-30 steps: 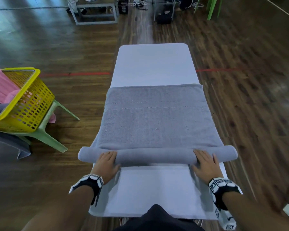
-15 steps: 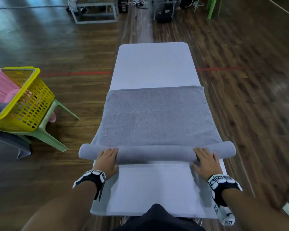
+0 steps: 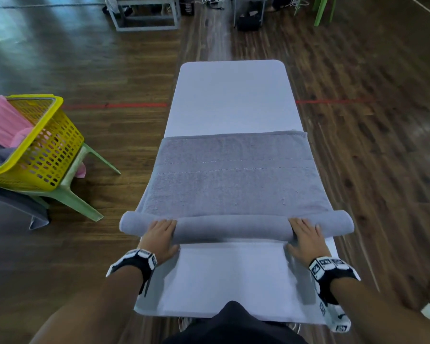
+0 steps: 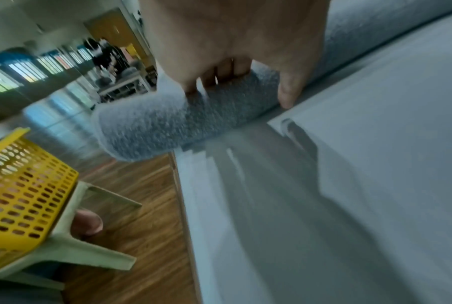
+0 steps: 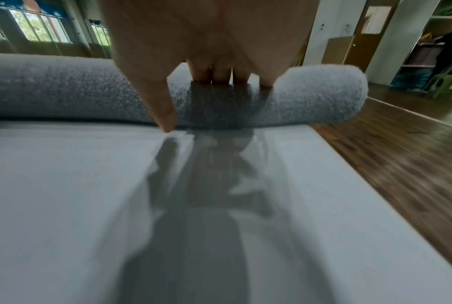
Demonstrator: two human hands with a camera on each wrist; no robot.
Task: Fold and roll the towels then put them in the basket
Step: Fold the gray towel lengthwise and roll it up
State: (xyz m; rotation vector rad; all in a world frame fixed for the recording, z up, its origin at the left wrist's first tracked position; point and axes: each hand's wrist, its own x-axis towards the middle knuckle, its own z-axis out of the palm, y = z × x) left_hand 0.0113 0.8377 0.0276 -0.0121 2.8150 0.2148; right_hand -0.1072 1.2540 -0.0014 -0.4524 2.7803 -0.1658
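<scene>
One grey terry towel [image 3: 233,180] lies on the white rectangular table [image 3: 233,95], its rolled near part running crosswise, both ends overhanging the table's side edges. Bare tabletop stretches beyond. The left hand [image 3: 160,235] and right hand [image 3: 305,235] press the roll, fingers straight and together. One yellow perforated plastic basket [image 3: 42,155] sits left on a green chair [image 3: 80,194].

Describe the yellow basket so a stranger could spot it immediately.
Start at the long white table carrying the grey towel. On the wooden floor to its left stands a pale green chair; the yellow basket sits on it, the only perforated bright-yellow thing there.
</scene>
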